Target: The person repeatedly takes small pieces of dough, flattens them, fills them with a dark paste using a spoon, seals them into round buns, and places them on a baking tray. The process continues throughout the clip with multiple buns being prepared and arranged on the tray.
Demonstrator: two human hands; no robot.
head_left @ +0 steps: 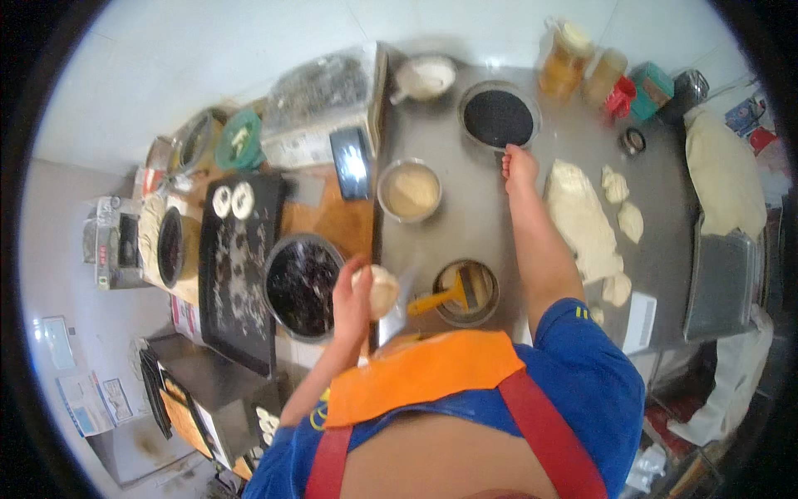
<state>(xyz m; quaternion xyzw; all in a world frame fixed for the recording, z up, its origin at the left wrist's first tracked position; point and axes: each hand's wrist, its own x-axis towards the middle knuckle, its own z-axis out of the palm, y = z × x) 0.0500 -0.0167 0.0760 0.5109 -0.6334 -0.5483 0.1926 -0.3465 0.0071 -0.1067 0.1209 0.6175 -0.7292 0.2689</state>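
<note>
On the left, my left hand [351, 305] holds a round piece of pale dough [383, 292] beside a dark bowl [303, 284] with glossy dark contents. My right arm reaches across the metal worktop [455, 234]. Fingers curled, my right hand [521, 168] grips the near rim of a round metal bowl [499, 118] filled with fine black seeds. Between my arms stand a bowl of pale tan grains or crumbs [409, 190] and, closer to me, a bowl with a yellow-handled brush [458, 293] lying across it.
A long slab of dough [580, 218] and smaller dough pieces [630, 221] lie right of my forearm. Two dough rings [234, 201] sit on a black baking tray [240, 274] at left. A phone [350, 163] leans near the board. Jars [564, 62] line the back.
</note>
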